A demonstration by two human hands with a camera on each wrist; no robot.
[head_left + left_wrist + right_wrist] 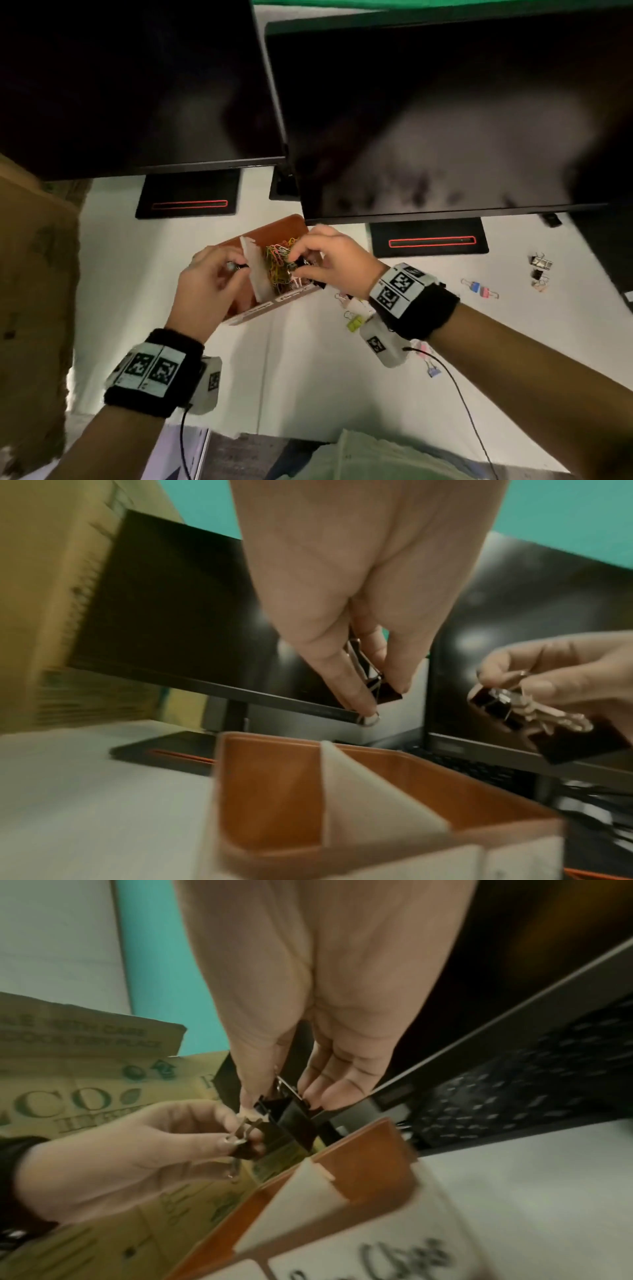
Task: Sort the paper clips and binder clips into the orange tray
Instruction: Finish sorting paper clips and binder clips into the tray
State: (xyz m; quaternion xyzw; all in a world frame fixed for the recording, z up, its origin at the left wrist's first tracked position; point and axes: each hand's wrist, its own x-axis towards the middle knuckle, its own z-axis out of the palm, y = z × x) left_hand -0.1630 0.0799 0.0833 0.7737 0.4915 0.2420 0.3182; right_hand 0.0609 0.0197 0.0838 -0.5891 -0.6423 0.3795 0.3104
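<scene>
The orange tray (287, 228) sits mid-table, split by a white divider (258, 274). Several coloured paper clips (279, 262) fill its right compartment. Over the left compartment, my left hand (236, 268) pinches a small black binder clip (388, 692) between thumb and fingers. My right hand (295, 265) hovers over the right compartment and pinches a larger black binder clip (291, 1114). In the left wrist view a second black clip (578, 744) seems to hang joined to that one. The two hands are close together above the divider (369, 791).
Loose binder clips lie on the white table right of the tray: yellow (354, 323), blue and pink (479, 288), black and silver (541, 264), purple (433, 370). Two dark monitors (445, 120) overhang the back. A cardboard box (34, 274) stands left.
</scene>
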